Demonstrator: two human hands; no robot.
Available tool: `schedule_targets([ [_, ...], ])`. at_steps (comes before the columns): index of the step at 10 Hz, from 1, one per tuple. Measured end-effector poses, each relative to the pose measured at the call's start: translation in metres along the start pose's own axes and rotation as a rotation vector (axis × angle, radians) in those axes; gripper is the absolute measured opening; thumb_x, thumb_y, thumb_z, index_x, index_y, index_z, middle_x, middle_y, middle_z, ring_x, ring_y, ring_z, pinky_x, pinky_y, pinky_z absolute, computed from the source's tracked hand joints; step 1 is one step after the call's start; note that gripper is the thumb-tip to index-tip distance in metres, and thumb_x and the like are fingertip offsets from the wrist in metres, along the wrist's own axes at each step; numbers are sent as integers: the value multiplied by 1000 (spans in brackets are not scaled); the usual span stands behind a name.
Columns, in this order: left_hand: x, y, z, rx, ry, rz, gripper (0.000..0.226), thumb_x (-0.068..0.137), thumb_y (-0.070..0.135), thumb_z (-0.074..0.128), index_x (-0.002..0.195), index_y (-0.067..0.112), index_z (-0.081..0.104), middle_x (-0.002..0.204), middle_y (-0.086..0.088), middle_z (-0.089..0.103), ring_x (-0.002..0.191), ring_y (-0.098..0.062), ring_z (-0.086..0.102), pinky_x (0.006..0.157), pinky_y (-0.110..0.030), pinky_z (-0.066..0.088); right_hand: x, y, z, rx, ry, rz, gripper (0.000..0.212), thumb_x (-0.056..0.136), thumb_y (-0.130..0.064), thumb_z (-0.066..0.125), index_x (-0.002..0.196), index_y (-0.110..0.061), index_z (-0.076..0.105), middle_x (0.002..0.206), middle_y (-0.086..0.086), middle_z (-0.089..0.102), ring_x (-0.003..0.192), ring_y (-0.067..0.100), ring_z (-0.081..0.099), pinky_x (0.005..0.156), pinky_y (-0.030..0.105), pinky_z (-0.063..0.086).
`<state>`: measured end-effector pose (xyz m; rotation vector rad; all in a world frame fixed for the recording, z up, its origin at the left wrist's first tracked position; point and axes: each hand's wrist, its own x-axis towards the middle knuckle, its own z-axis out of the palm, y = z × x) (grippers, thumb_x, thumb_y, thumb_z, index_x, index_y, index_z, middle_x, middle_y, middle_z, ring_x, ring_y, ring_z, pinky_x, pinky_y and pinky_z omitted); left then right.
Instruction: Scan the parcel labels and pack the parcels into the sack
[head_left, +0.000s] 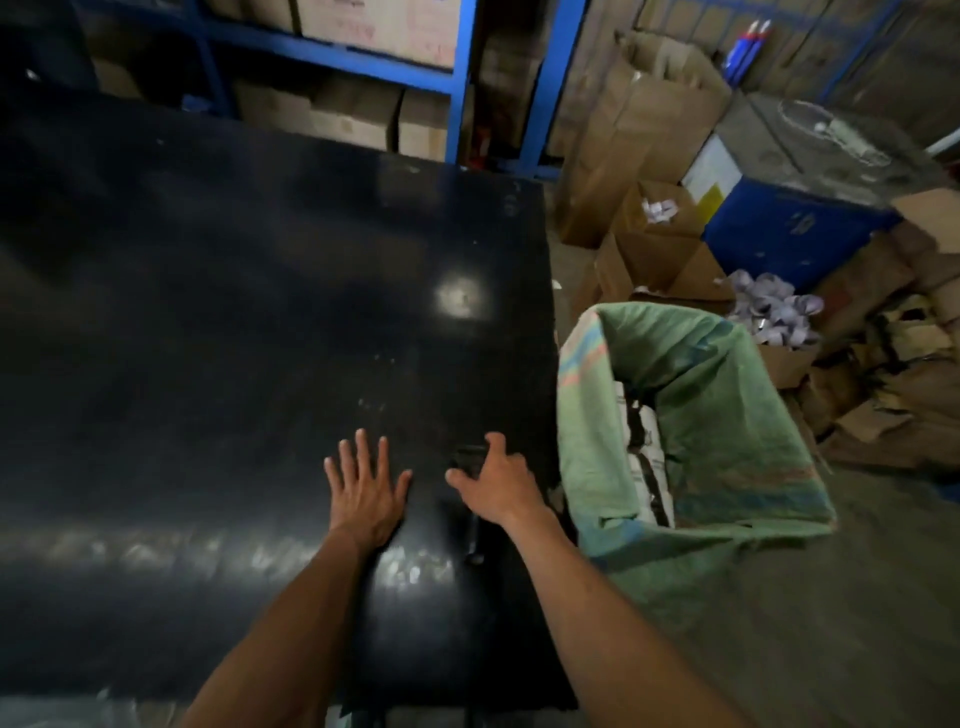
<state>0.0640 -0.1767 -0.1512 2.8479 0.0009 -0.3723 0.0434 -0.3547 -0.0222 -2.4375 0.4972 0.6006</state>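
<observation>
While the dark table (234, 291) fills the left and middle of the view, no parcel lies on the part of it that shows; the only parcels (644, 457) in sight are white wrapped ones already down inside the green sack (727, 415), which stands open-mouthed on the floor just beside the table's right edge. Judging by their crumpled white wrapping, those parcels look soft and light, likely a little slick, and best taken by a broad grasp across the body rather than by a corner. The sack itself is limp woven cloth, so its rim would probably need holding open when the next parcel goes in.

The left hand (366, 486) lies flat on the table, fingers spread and straight, holding nothing. Just to its right, the right hand (498, 480) is curled over a small dark object (470, 460) near the table's edge, perhaps the scanner. Blur and darkness hide whether the fingers truly grip it or only rest on it.

Cardboard boxes (654, 244) are piled beyond the sack.
</observation>
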Motion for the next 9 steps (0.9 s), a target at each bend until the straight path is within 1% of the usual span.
schedule_targets([
  [1,-7,-16,11,11,-54,14,86,95,66,5,161,13,15,168,-18,2,155,-42,1,118,-52,-18,-9,-7,41,-48,23,94,89,96,-38,68,161,-27,9,144,26,46,126,43,56,104,45,46],
  [2,-4,-21,12,27,-64,20,78,100,65,8,161,17,-5,168,-16,-15,154,-40,-14,120,-56,-17,-5,-5,48,-100,106,85,75,97,-18,61,158,-29,17,134,21,58,119,41,62,99,45,50],
  [3,-4,-25,15,3,-85,32,76,103,63,11,158,18,-16,163,-14,-29,152,-38,-22,121,-58,-15,6,0,33,-141,159,93,71,97,-17,61,156,-27,23,126,20,63,114,41,64,94,44,51],
  [4,-5,-27,17,-7,-102,36,75,102,62,6,156,17,-23,156,-13,-38,150,-38,-26,121,-59,-14,25,9,10,-156,220,115,76,97,-16,62,158,-25,19,126,21,63,111,41,65,94,46,54],
  [5,-2,-26,15,-4,-108,35,75,101,63,3,154,18,-26,159,-14,-37,149,-38,-29,121,-60,-13,47,19,-9,-161,240,138,79,97,-13,62,161,-23,18,130,23,60,115,42,63,97,48,53],
  [7,-1,-28,16,18,-154,30,75,101,64,1,153,19,-30,158,-14,-40,147,-37,-33,121,-59,-16,62,36,-7,-121,240,150,81,97,-15,65,161,-27,18,132,23,59,113,40,64,97,49,54],
  [8,0,-28,14,-2,-196,16,75,101,64,3,153,21,-28,158,-11,-40,146,-36,-35,120,-58,-18,54,33,-5,-144,271,137,90,97,-26,66,163,-28,5,132,22,58,115,39,63,96,49,54],
  [9,3,-26,10,-35,-245,-11,77,100,67,7,156,24,-24,159,-8,-39,148,-33,-34,119,-54,-21,17,41,10,-108,381,49,90,96,-33,65,164,-26,6,137,17,52,119,37,60,96,47,51],
])
